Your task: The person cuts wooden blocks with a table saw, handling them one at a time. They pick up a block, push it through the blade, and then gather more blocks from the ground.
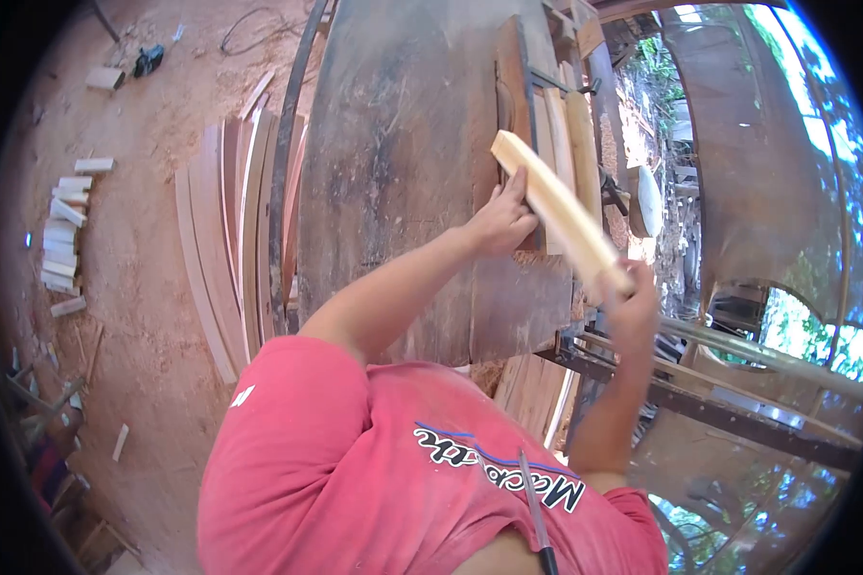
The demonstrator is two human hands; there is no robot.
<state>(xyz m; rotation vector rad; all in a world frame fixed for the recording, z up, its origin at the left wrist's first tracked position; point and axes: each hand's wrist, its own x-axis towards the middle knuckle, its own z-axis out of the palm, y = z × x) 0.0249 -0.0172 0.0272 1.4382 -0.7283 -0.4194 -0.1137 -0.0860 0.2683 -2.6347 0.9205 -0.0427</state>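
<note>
A squared, pale yellow length of wood slants across the right side of the workbench, raised above its surface. My right hand is closed round its lower end, slightly blurred. Near the upper end, my left hand holds it from the left side, an extended finger pressed along the wood and the others curled. Beneath the piece lies the broad, worn wooden bench top. A dark reddish board stands along the bench's right side, beside several lighter strips.
Long curved planks lean against the bench's left side. Short cut pieces lie stacked on the dusty floor at far left. Lower right, a dark metal rail crosses near my right arm. A pen-like tool hangs at my shirt.
</note>
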